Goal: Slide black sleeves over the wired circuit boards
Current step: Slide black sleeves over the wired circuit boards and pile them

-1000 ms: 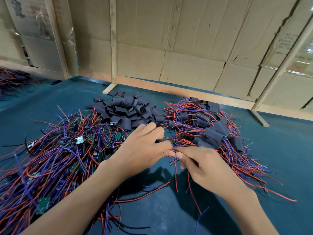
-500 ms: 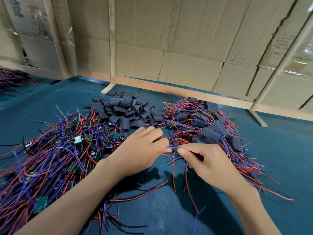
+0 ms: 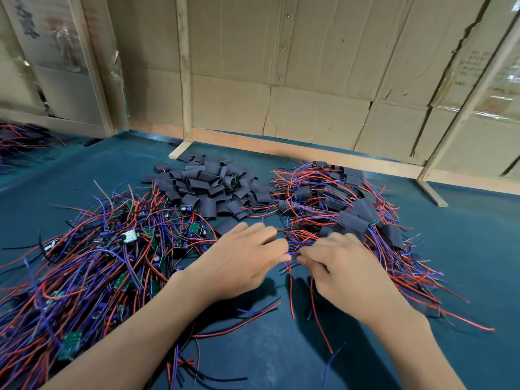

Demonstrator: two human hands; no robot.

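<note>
L hand (image 3: 239,266) & R hand (image 3: 343,273) fingers pinch wires (image 3: 289,250) between fingertips; sleeve pile (image 3: 213,187) lies beyond L fingers, nearer L; held item's axis cannot tell.

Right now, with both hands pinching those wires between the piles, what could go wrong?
1. The wires that the left hand and right hand pinch lie against the finished pile; pulling may drag sleeved boards along.
2. Loose ends trail toward the bare boards pile, so strands could snag there.
3. The empty sleeves sit heaped between both piles and could get scattered by a sweeping wire.
</note>
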